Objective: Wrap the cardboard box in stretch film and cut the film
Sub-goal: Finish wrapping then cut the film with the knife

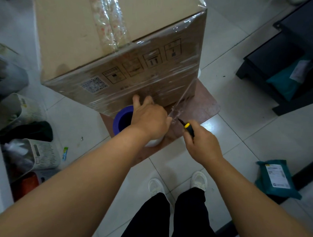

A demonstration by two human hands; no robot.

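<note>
Cutting film (185,94) off box (119,48) corner, knife (187,126) (right hand (203,147)), left hand (149,118) on roll (122,121)

Brown cardboard box (120,33), black symbols; clear film (182,101); blue-cored roll (122,121); yellow-black knife (188,127).

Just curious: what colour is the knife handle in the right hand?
Black with a yellow tip, on the knife in the right hand; head view.

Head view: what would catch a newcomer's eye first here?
The big cardboard box fills the upper middle, its near side shiny with film. Below it, the left hand grips the roll while the right hand holds a yellow-and-black knife at the taut film.
</note>
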